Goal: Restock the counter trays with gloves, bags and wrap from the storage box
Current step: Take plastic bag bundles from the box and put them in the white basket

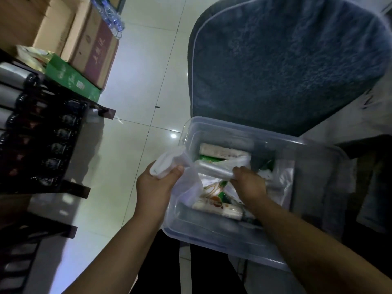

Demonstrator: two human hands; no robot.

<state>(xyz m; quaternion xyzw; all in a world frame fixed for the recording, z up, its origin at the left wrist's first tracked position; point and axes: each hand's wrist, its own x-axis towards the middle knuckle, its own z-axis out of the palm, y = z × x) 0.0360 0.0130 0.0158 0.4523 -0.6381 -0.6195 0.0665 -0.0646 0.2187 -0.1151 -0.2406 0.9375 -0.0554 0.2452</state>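
A clear plastic storage box [214, 240] sits on a chair in front of me, holding rolls and packets in green, white and orange wrappers [216, 205]. My left hand [156, 186] is at the box's left rim, shut on a white roll of bags [167, 165] with a loose translucent sheet hanging from it. My right hand [248, 183] is inside the box, shut on a clear roll of wrap [214, 169] lying across the other packets. Another white roll [222, 153] lies at the back of the box.
A grey fuzzy chair back [286, 60] rises behind the box. A dark shelf with bottles [42, 145] stands at the left. Cardboard boxes [89, 41] and a green carton [72, 78] sit on the tiled floor [137, 81] at upper left.
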